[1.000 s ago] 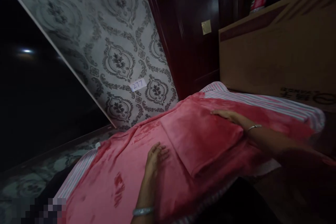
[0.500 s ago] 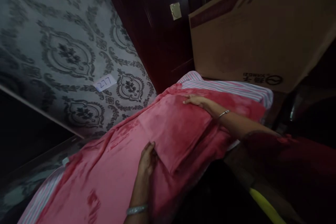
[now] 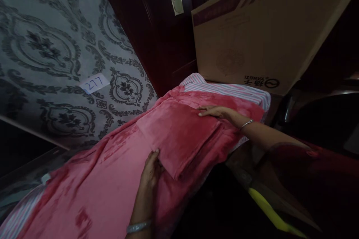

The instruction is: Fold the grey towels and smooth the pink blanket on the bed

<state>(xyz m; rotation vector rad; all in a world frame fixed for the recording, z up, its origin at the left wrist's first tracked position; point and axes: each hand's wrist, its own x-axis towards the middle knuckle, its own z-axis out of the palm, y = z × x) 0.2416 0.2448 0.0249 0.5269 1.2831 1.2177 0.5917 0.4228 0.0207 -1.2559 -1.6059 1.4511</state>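
Observation:
A folded pink fleece cloth (image 3: 176,136) lies on a larger pink blanket (image 3: 106,190) with a striped pink and white edge. My left hand (image 3: 150,168) rests at the near left corner of the folded cloth, its fingertips tucked at the cloth's edge, so the fingers are partly hidden. My right hand (image 3: 217,112) lies flat, fingers stretched, on the far right corner of the folded cloth. Each wrist wears a bracelet.
A big cardboard box (image 3: 252,33) stands behind the blanket at the right. Patterned grey wallpaper with a small "277" label (image 3: 94,83) fills the left. A dark wooden door (image 3: 159,26) is at the back. A yellow strip (image 3: 269,213) shows at lower right.
The view has swung left and down. My left hand moved from the open blanket to the folded cloth's near corner. My right hand stays on the far corner.

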